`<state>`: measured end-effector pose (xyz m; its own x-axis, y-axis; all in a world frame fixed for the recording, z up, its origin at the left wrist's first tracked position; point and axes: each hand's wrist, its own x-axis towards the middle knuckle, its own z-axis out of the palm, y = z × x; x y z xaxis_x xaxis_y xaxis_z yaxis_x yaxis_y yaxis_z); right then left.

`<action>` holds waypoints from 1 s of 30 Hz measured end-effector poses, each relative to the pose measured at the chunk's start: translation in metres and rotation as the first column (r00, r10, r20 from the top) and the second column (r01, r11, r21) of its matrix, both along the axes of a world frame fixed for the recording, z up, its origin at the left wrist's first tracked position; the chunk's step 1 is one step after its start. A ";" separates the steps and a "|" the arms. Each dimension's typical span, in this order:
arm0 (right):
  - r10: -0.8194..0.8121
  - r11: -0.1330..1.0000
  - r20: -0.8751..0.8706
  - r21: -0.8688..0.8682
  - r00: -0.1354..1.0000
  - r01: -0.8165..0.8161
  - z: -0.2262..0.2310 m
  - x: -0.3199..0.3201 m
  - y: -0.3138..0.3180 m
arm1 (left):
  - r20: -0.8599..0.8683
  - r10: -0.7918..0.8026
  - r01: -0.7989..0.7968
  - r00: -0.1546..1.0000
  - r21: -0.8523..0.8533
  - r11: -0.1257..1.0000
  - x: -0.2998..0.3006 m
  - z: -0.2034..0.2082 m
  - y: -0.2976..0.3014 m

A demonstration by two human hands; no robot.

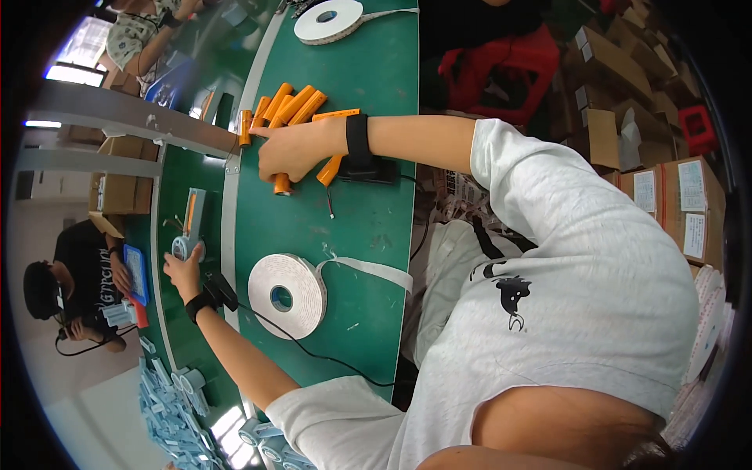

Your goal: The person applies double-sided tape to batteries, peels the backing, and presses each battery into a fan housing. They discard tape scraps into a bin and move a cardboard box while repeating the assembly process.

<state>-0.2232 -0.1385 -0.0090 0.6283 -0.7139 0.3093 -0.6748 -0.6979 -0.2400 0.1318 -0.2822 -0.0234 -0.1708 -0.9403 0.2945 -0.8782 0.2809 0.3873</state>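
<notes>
My left hand (185, 272) holds the round end of a light-blue plastic housing (195, 215), beyond the table's metal edge strip. An orange piece shows inside its long part, and thin wires stick out beside it. My right hand (301, 150) reaches over a group of orange cylindrical batteries (294, 106). Its fingertips are at one orange battery (246, 128) by the metal strip and look closed on it; the far side of that grip is hidden. Another battery (283, 185) shows partly under the hand, and one with a short wired plug (329, 170) lies by the wrist.
A white tape roll (262, 301) lies on the green table (360, 258), its strip trailing right; another roll (313, 23) is at the top. Black cables run from my wristbands' boxes. A light-blue parts pile (168, 407) lies lower left. Co-workers sit across; cartons (697, 196) stand right.
</notes>
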 end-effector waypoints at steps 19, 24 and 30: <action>-0.552 0.525 0.705 0.708 0.444 -0.472 -0.001 0.066 0.119 | 0.032 -0.049 0.051 0.998 -0.090 0.995 -0.109 0.020 0.275; -0.289 0.657 0.827 0.538 0.483 -0.528 0.008 0.057 0.124 | -0.180 0.091 -0.125 0.979 -0.189 0.974 -0.077 0.023 0.269; -0.162 0.830 0.497 0.536 0.852 -0.155 0.026 0.020 0.136 | -0.202 0.111 -0.143 0.973 -0.155 0.977 -0.089 0.022 0.270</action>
<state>-0.2036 -0.0028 0.0166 0.4917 -0.8592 0.1412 -0.3472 -0.3422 -0.8731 0.0431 -0.0127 -0.0014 0.0215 -0.8850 0.4651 -0.8252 0.2469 0.5080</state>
